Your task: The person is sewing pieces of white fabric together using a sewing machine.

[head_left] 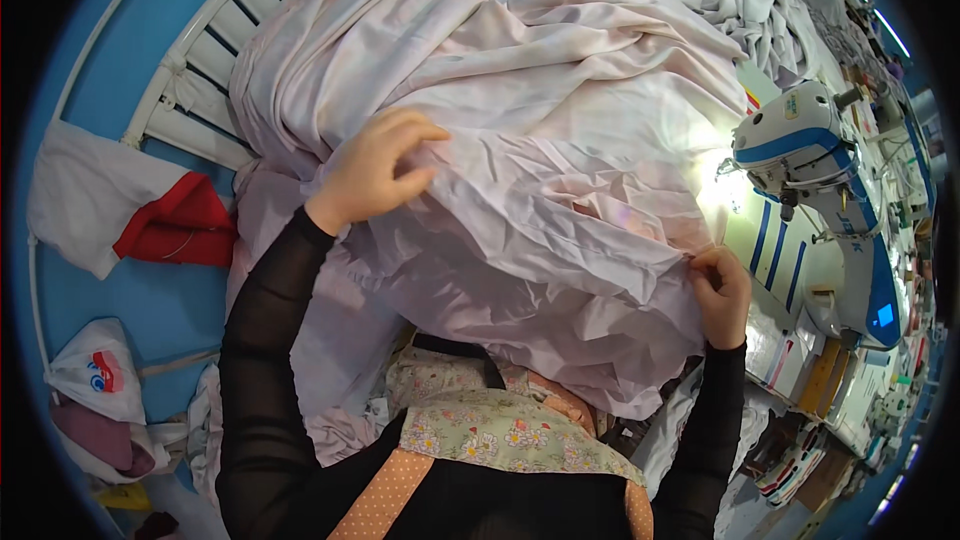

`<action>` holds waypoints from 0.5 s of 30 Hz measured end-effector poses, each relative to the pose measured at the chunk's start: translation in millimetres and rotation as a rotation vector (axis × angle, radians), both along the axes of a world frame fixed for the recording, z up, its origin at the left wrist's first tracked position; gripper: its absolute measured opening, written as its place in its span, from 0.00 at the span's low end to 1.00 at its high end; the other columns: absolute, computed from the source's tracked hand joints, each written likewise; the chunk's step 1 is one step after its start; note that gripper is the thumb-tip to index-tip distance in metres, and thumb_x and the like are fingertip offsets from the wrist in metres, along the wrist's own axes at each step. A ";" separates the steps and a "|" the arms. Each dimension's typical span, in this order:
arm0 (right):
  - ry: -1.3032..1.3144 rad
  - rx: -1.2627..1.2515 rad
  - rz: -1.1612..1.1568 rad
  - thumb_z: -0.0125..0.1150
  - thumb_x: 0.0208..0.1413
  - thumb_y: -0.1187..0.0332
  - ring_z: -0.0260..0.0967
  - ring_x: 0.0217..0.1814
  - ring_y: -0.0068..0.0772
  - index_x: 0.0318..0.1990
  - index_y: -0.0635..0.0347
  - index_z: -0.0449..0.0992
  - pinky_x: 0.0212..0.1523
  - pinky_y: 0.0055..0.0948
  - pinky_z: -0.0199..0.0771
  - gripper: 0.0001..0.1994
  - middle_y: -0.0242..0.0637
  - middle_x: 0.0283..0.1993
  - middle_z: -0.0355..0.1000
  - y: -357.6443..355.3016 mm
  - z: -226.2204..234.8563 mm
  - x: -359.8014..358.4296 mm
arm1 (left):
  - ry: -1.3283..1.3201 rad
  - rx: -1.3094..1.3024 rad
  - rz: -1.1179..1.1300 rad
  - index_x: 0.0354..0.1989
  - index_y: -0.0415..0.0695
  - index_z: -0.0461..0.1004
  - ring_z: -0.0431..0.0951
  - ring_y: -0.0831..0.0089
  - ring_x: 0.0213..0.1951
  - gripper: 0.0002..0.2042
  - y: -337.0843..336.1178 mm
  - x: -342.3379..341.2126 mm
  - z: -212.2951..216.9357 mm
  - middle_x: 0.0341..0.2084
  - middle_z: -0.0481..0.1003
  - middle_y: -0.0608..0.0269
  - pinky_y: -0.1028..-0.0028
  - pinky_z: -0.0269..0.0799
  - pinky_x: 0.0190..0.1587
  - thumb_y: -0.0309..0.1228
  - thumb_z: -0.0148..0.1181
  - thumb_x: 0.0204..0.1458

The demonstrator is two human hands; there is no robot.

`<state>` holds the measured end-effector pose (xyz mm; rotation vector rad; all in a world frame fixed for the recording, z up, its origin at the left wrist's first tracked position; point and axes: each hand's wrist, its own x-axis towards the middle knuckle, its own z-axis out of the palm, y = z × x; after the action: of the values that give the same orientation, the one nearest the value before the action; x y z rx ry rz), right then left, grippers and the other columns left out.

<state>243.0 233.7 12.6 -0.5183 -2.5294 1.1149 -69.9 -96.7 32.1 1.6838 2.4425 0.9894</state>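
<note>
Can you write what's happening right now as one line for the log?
left hand: gripping pale fabric | right hand: pinching fabric edge | sewing machine: at right, lamp lit | white rack: under fabric pile

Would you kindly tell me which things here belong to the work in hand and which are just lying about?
In use: pale pink fabric, gripped by left hand and right hand; sewing machine.
Lying about: white-and-red cloth; white plastic bag; white slatted rack.

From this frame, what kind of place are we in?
Most likely a garment sewing workshop. A white and blue industrial sewing machine stands on the worktable with its lamp lit, a big heap of pale pink fabric covers the table, and the left hand and right hand grip that cloth.
</note>
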 end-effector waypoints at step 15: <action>0.212 0.046 -0.008 0.58 0.47 0.85 0.66 0.36 0.26 0.36 0.65 0.75 0.37 0.19 0.63 0.09 0.34 0.34 0.69 -1.4 -7.3 3.3 | 0.104 0.151 -0.128 0.32 0.46 0.74 0.71 0.60 0.41 0.12 27.4 84.6 -42.2 0.34 0.73 0.63 0.63 0.64 0.47 0.30 0.68 0.38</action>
<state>246.3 232.3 5.3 -0.3769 -2.3619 1.0464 14.7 -69.3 -10.1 1.9593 2.3368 1.1225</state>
